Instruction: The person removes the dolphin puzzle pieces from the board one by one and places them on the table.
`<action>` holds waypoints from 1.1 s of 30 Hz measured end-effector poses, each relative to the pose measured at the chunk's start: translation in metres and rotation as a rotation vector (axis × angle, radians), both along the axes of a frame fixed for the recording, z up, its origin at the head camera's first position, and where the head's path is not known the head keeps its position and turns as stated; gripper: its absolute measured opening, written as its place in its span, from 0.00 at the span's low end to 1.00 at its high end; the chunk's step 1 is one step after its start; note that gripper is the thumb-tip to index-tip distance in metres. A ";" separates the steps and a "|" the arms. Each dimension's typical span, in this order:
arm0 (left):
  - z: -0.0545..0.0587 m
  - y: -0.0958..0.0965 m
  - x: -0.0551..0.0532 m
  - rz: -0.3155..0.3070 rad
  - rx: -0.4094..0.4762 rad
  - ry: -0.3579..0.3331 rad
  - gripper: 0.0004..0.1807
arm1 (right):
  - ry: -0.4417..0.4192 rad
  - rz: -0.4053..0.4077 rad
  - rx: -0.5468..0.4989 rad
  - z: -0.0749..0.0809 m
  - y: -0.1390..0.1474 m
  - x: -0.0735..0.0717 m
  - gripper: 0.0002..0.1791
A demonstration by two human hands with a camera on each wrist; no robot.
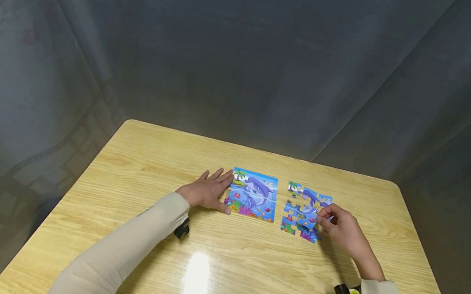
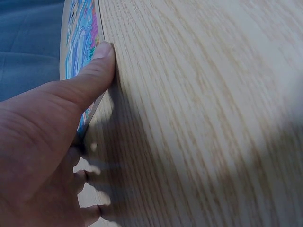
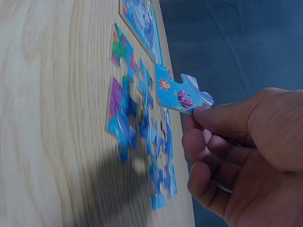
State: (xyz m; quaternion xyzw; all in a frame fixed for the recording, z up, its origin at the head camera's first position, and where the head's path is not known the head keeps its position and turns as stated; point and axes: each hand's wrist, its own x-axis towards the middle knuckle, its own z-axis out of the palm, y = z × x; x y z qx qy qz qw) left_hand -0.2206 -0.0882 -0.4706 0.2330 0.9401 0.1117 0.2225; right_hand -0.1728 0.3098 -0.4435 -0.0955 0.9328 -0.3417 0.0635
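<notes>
A square dolphin picture puzzle (image 1: 258, 196), whole and with a palm tree in its far left corner, lies on the table. At its left edge rests my left hand (image 1: 207, 192), fingers spread and straight; in the left wrist view the thumb (image 2: 97, 68) lies along the near corner. Between right thumb and fingers I pinch one puzzle piece (image 3: 177, 94) showing a striped pink fish and a small orange creature. My right hand (image 1: 342, 229) holds it above several loose puzzle pieces (image 3: 115, 111), which lie with narrow gaps, roughly in picture order, right of the whole puzzle.
The light wooden table (image 1: 247, 266) has rounded far corners, and a grey curtain (image 1: 245, 69) hangs behind it. Black wrist cameras (image 1: 343, 292) hang under both sleeves. A bright reflection shows on the near tabletop.
</notes>
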 end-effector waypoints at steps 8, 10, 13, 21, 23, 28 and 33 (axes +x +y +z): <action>0.001 0.000 0.000 -0.001 -0.006 0.000 0.61 | 0.012 -0.024 0.013 0.002 0.019 0.007 0.03; 0.001 0.000 0.000 0.001 -0.004 -0.002 0.61 | -0.003 -0.037 0.029 0.002 0.024 0.010 0.04; 0.001 0.000 0.000 0.002 -0.004 -0.008 0.61 | -0.010 -0.046 0.043 0.002 0.032 0.013 0.06; 0.001 -0.001 0.000 0.008 0.000 -0.012 0.61 | -0.008 -0.040 0.095 0.002 0.052 0.018 0.07; 0.001 -0.001 0.000 0.008 0.002 -0.012 0.61 | -0.027 -0.036 0.090 0.001 0.056 0.019 0.07; 0.003 -0.002 0.000 0.009 0.005 -0.015 0.61 | -0.090 -0.020 0.062 0.000 0.062 0.020 0.07; 0.002 -0.002 0.000 0.009 0.003 -0.013 0.61 | -0.128 -0.004 0.046 -0.006 0.066 0.020 0.05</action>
